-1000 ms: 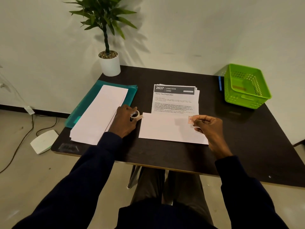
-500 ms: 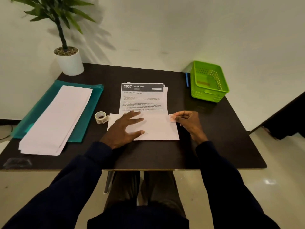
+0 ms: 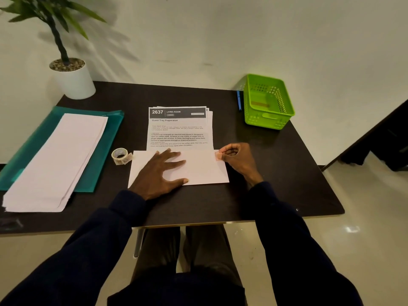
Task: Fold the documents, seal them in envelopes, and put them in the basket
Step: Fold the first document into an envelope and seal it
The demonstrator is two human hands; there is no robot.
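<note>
A white envelope [image 3: 203, 171] lies flat on the dark table [image 3: 276, 184], overlapping the near end of a stack of printed documents [image 3: 180, 129]. My left hand [image 3: 161, 173] rests flat on the envelope's left half, fingers spread. My right hand [image 3: 237, 159] pinches a small piece of tape [image 3: 218, 155] at the envelope's upper right corner. A tape roll [image 3: 121, 156] sits just left of the envelope. The green basket [image 3: 268, 102] stands at the far right of the table.
A pile of white envelopes [image 3: 57, 160] lies on a teal folder [image 3: 110, 138] at the left. A potted plant [image 3: 72, 78] stands at the back left corner. A blue pen [image 3: 239, 100] lies beside the basket. The table's front edge is close to my lap.
My left hand let go of the tape roll, which now sits on the table, and moved right to lie flat on the envelope. My right hand still holds the tape piece.
</note>
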